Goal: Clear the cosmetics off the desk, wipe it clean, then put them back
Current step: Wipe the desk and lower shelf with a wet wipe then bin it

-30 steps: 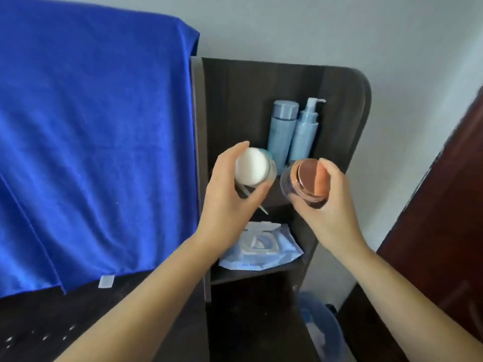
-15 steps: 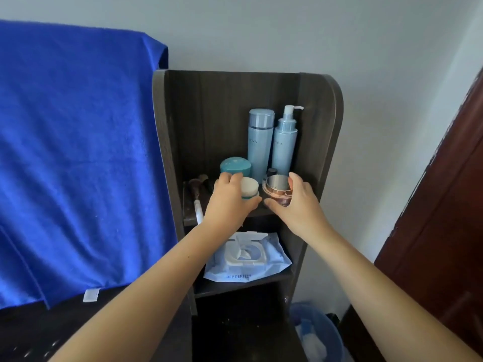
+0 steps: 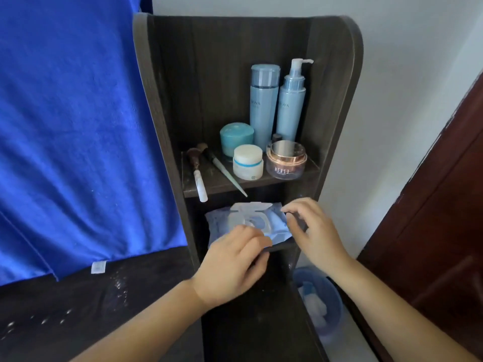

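left hand [image 3: 232,267] fingers curled on near edge of wipes pack [image 3: 251,223] | right hand [image 3: 313,231] pinching pack's right end | pack on lower shelf [image 3: 281,248] | upper shelf [image 3: 222,185]: two brushes [image 3: 198,173], white jar [image 3: 247,162], pink jar [image 3: 286,159], teal jar [image 3: 236,137], two blue bottles [image 3: 264,103] behind

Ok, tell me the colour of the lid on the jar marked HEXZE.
Rose gold, with a mirror-like silver top, on the HEXZE jar; clearest in the head view.
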Action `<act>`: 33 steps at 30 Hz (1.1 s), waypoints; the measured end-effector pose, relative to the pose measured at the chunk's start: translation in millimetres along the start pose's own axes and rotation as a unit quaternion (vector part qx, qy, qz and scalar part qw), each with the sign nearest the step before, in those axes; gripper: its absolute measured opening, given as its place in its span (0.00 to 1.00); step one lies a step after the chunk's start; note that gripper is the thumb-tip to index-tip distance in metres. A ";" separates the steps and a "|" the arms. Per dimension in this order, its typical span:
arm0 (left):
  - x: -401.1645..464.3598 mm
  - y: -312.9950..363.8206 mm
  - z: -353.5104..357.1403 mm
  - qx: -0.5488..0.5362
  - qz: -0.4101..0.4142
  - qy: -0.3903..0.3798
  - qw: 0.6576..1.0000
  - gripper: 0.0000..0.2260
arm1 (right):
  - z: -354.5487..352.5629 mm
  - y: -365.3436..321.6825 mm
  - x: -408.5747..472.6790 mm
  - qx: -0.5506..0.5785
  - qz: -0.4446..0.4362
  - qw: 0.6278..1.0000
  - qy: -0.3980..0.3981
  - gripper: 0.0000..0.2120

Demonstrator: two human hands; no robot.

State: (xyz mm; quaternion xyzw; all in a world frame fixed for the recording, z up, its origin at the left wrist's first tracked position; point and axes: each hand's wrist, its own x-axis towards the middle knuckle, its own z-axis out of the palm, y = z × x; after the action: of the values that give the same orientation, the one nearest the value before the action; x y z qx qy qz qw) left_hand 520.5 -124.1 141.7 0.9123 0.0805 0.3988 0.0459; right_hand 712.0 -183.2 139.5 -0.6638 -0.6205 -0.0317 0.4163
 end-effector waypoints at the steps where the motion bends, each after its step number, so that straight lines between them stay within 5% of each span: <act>1: -15.5 -8.1 15.9 0.009 -0.040 -0.046 0.998 0.07 | 14.2 11.7 -4.9 -0.005 0.036 0.999 -0.035 0.07; 5: -29.4 -52.2 63.2 0.027 -0.380 -0.116 0.917 0.17 | 65.0 42.7 -1.1 -0.032 0.139 0.980 -0.140 0.08; 10: -1.7 -89.9 106.8 0.091 -0.478 -0.181 0.855 0.23 | 119.2 52.0 32.7 -0.063 0.145 0.971 -0.179 0.13; 19: -6.3 -103.7 115.7 0.049 -0.531 -0.139 0.834 0.13 | 137.0 62.2 39.6 -0.046 0.153 0.972 -0.171 0.09; 27: -4.9 -104.9 113.7 0.017 -0.567 -0.119 0.815 0.14 | 79.2 47.1 44.2 0.205 0.293 0.930 -0.088 0.09; 31: -1.4 -77.8 97.8 -0.051 -0.524 0.041 0.849 0.13 | 58.2 35.3 36.7 0.257 0.303 0.911 -0.113 0.08; 33: -3.3 -58.2 85.0 -0.120 -0.490 0.058 0.861 0.12 | 53.5 26.0 32.8 0.282 0.288 0.907 -0.121 0.06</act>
State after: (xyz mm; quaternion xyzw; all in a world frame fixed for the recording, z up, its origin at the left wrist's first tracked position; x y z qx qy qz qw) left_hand 574.4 -69.1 73.1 0.7178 0.4713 0.3836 0.3399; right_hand 716.2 -122.3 109.7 -0.6674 -0.4310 0.3461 0.4990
